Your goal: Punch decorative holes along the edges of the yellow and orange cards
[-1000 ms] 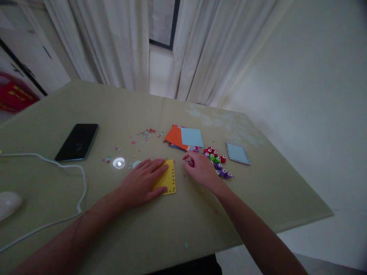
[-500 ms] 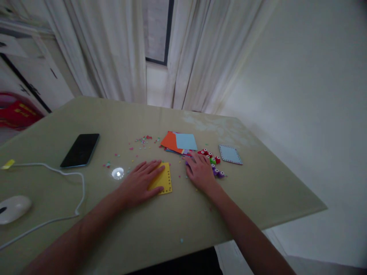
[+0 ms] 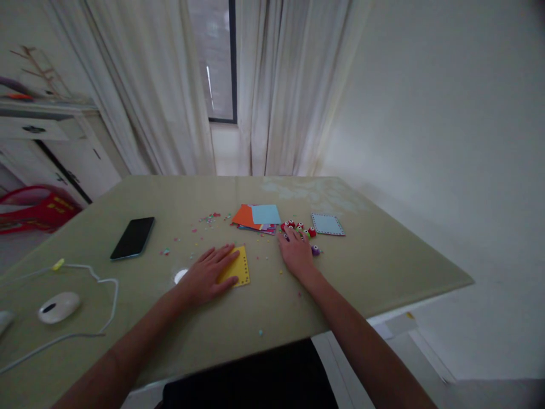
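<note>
My left hand [image 3: 210, 272] lies flat with fingers stretched over a yellow square card [image 3: 242, 267], whose right edge shows a row of punched holes. My right hand [image 3: 297, 253] rests with fingers spread on a cluster of small red, green and purple pieces with eye-like dots [image 3: 312, 232], covering part of them. A purple piece [image 3: 315, 250] shows beside that hand. Just behind the cluster lies a stack of coloured paper squares, an orange sheet [image 3: 243, 216] and a light blue sheet [image 3: 266, 214] uppermost. Farther right is a light blue card with holes around its border [image 3: 327, 224].
Tiny paper bits [image 3: 209, 218] are scattered across the table [image 3: 366, 267]. To the left lie a black-screened phone [image 3: 133, 238], a white computer mouse [image 3: 59, 307] and a white cable [image 3: 114, 301]. Curtains [image 3: 157, 102] and a wall [image 3: 426, 142] stand behind.
The camera view has tilted up and shifted left. My right hand has slid over the eyed pieces, covering more of the purple ones. My left hand remains on the yellow card.
</note>
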Motion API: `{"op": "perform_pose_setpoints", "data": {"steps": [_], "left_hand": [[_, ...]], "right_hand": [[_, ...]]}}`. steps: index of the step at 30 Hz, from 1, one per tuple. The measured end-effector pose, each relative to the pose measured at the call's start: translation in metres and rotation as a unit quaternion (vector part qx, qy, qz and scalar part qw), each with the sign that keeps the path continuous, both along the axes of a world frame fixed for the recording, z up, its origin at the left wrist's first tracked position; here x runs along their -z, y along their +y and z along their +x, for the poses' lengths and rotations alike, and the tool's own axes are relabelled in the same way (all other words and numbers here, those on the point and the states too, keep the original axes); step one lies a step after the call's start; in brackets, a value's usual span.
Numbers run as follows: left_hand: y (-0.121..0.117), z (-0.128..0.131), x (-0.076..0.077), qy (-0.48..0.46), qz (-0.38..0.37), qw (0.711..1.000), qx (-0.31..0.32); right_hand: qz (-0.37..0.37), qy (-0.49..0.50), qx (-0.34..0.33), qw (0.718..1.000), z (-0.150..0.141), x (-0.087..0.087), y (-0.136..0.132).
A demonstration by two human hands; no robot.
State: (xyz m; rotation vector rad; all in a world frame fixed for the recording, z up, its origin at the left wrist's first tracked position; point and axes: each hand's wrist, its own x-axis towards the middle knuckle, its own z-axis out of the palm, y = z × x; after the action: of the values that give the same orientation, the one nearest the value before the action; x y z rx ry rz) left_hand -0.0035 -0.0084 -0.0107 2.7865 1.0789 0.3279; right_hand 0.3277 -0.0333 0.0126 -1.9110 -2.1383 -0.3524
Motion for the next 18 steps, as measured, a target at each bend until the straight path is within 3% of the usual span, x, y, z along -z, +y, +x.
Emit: {"op": "perform_pose_setpoints", "data": {"steps": [5,10,15,18], "left_hand": [[-0.035,0.002,0.002,-0.007,0.003,1.0,0.015],[-0.065,0.004,-0.002,0.017,-0.018,0.999,0.025],[-0.063,0.01,-0.004,0.002,-0.017,0.999,0.032],[-0.049,0.045,-0.016,-0.041,-0.005,0.999,0.024]], "right_hand": [[0.033,0.059,0.001,0.998,0.014,0.004,-0.018],[0.084,0.14,0.033,0.986,0.032,0.01,-0.013],[0.15,0.221,0.031,0.963,0.071,0.015,0.0],[0.14,0.249,0.017,0.958,0.098,0.019,0.011]]}}
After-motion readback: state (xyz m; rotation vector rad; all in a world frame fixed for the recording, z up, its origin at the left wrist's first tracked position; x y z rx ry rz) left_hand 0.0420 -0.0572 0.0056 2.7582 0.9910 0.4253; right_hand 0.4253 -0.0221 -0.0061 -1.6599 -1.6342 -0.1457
